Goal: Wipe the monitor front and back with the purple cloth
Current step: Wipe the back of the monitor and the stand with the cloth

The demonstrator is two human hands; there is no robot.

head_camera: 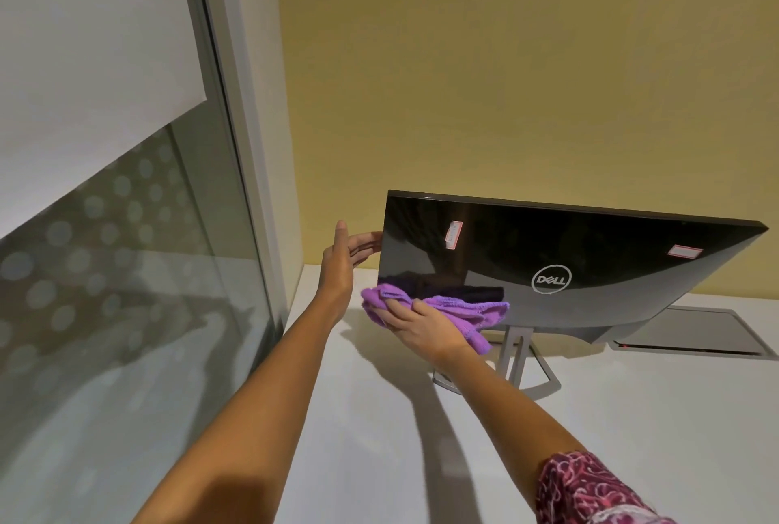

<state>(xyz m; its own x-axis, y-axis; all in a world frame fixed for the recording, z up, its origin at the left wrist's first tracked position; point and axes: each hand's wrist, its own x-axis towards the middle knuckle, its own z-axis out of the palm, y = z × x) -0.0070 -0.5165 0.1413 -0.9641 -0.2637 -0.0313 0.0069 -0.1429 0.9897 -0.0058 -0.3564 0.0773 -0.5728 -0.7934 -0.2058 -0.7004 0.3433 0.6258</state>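
Note:
The monitor [590,266] stands on a white desk with its glossy black back toward me, a round logo and two small stickers on it. Its screen side is hidden. My right hand [421,327] presses the bunched purple cloth [459,310] against the lower left part of the back. My left hand [352,251] reaches to the monitor's left edge, fingers wrapped around that edge and partly hidden behind it. The grey stand [512,359] shows under the panel.
The white desk [632,418] runs to a yellow wall [506,80] behind the monitor. A grey cable hatch [691,331] is set into the desk at the right. A glass partition with frosted dots [126,270] and its pale frame stand close on the left.

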